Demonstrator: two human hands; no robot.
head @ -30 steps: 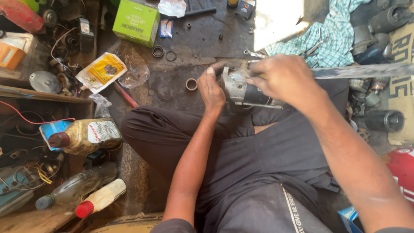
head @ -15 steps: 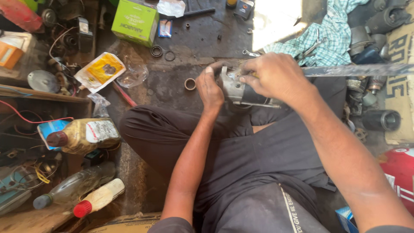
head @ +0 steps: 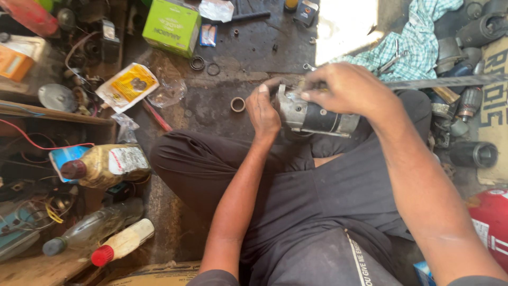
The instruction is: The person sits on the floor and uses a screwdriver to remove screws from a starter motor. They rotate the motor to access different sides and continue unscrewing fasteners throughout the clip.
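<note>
- Centrally, a motor (head: 317,116): a cylinder with a dull grey cast-metal end on the left and a black, smooth body on the right, lying crosswise over the seated person's lap, just above the dark trousers.
- Left hand (head: 264,108): fingers curled around the grey metal end, thumb pressed on top; closed on the motor.
- Right hand (head: 344,87): draped over the top of the motor, fingertips pinched together at the grey end. What they pinch is too small to make out.
- Ring (head: 237,104): short metal sleeve, round and hollow, lying on the stained concrete floor (head: 222,63) just left of the left hand, apart from it.
- Two thin rings (head: 203,66): dark, flat, farther out on the floor.
- Green box (head: 172,25): cardboard, far left, partly cut off at the top edge.
- Yellow packet (head: 127,85): glossy plastic, crumpled, on the left.
- Oil bottle (head: 103,165): clear plastic with amber liquid and a dark red cap, lying on its side, near left.
- White bottle (head: 123,242): opaque, red cap, lying beside a clear bottle, near left.
- Checked cloth (head: 418,42): teal and white, rumpled, far right.
- Metal parts at the right edge: dark, cylindrical, hard to tell apart.
</note>
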